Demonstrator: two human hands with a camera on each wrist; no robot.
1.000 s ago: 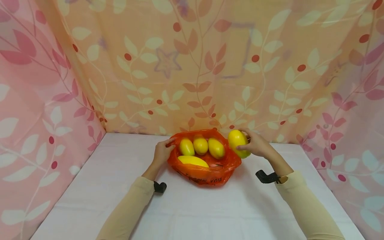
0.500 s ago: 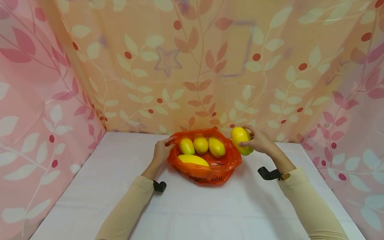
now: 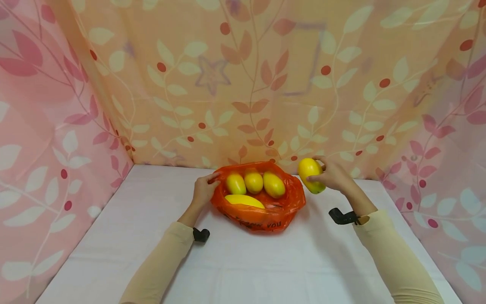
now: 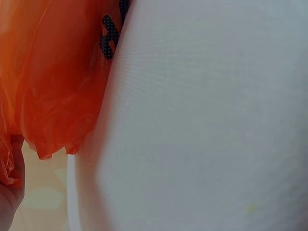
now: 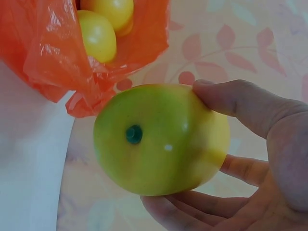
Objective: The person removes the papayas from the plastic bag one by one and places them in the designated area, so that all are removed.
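Holds a yellow fruit (image 3: 308, 171) in the right hand (image 3: 335, 174), above a white table (image 3: 243, 266) and just beside the right edge of an orange plastic bag (image 3: 243, 217). Grips with the thumb on 1 side and bent fingers on the other, probably because of so smooth and round a shape. In the right wrist view, turns a greenish end with a dark green stem knob (image 5: 134, 134) toward the camera. Cannot tell touching from apart between fruit and bag edge.

Pinches the left rim of the bag with the left hand (image 3: 203, 190), seemingly to hold the soft mouth wide and steady. Cannot make out every fingertip, being partly behind plastic.

Inside the bag, 4 more yellow pieces: a left fruit (image 3: 236, 184), a middle fruit (image 3: 253, 182) and a right fruit (image 3: 274, 185) in a row at the back, and 1 long fruit (image 3: 243, 200) crosswise in front, partly hidden by the front wall. On that wall, black lettering (image 3: 274, 224), with "YOU" legible.

Between held fruit and row, only crumpled bag rim in the way. Behind the table, a leafy curtain (image 3: 182, 118), close to the back of the bag. At the wrists, beneath beige sleeves (image 3: 163, 261), 2 black mounts (image 3: 341, 216).
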